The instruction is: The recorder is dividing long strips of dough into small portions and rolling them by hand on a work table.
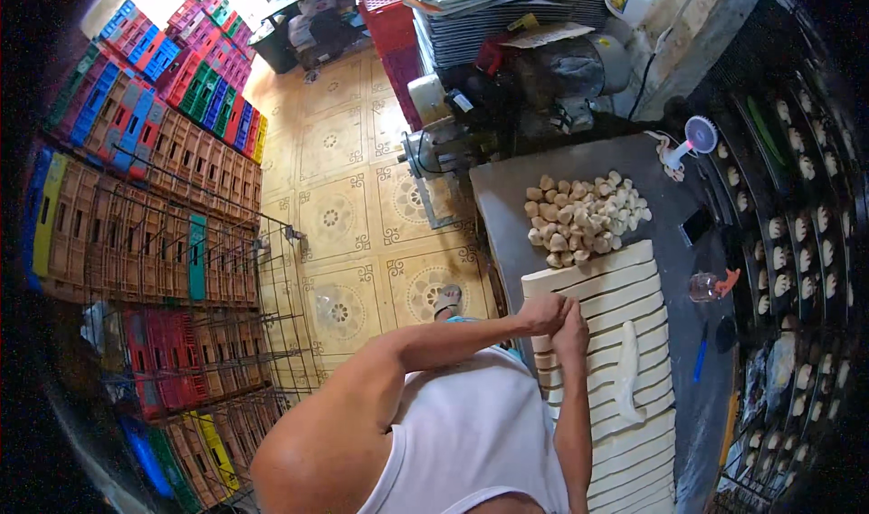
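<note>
My left hand [540, 313] and my right hand [570, 329] are closed and pressed together over the left edge of a long sheet of pale dough [625, 288]. What the fingers hold, if anything, is hidden. The sheet lies on the grey table [502, 183] and is cut crosswise into many parallel strips. A loose, twisted piece of dough [626, 374] rests on top of the strips, to the right of my hands. Beyond the sheet's far end sits a heap of small rounded dough pieces [579, 215].
At the table's right side are a small white fan [697, 135], a clear jar [702, 287] and a blue pen [701, 358]. Racks with dark trays of shaped dough [797, 233] stand farther right. A motor-driven machine [543, 79] is beyond the table. Stacked crates [181, 179] line the left.
</note>
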Demonstrator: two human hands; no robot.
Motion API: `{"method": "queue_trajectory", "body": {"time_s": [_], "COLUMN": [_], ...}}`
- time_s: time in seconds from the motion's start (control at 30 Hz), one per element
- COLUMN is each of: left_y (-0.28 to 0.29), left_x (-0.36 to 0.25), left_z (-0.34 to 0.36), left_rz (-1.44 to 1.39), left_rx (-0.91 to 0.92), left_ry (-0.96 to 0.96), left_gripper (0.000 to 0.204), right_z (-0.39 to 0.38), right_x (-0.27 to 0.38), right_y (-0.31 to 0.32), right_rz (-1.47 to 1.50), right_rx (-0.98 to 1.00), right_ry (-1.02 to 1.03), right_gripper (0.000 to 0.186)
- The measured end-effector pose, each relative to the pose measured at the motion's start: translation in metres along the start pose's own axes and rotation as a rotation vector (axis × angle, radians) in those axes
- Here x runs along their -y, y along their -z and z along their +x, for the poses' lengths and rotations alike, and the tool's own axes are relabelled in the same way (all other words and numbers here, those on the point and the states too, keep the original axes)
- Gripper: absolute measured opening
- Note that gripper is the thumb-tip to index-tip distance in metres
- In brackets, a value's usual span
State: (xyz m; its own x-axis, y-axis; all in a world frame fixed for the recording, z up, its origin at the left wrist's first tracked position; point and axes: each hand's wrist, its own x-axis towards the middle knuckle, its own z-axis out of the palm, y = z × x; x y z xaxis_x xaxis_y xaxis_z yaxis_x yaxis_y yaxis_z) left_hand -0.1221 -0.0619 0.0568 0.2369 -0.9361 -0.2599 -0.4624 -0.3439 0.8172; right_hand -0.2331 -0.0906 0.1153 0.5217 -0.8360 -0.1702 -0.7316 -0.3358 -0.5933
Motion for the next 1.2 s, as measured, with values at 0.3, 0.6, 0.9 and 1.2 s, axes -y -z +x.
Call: {"method": "queue_trajectory", "body": {"time_s": [0.3,0.6,0.9,1.2], "left_y": [0.024,0.067,0.025,0.036], "left_x": [0.002,-0.020,0.015,-0.021], "left_z": [0.004,0.058,-0.011,0.005], "left_rz": [0.317,0.139,-0.089,0.374], "left_rx": [-0.078,-0.585,0.462,0.056], "left_ry": [-0.166,-0.523,0.006,-0.242], "left_gripper": [0.043,0.036,0.050,0.048], "right_z": [-0.012,-0.003,-0.020,0.000], "right_x": [-0.012,0.051,-0.016,-0.030], "right_y": [-0.026,0.043,-0.002,-0.030], "right_rz": [0.009,0.352,0.161,0.004], "right_rx": [0.063,-0.179,0.137,0.060], "right_ry": [0.062,0.288,0.025,-0.110], "right_gripper": [0.015,0.037,0.075,0.025]}}
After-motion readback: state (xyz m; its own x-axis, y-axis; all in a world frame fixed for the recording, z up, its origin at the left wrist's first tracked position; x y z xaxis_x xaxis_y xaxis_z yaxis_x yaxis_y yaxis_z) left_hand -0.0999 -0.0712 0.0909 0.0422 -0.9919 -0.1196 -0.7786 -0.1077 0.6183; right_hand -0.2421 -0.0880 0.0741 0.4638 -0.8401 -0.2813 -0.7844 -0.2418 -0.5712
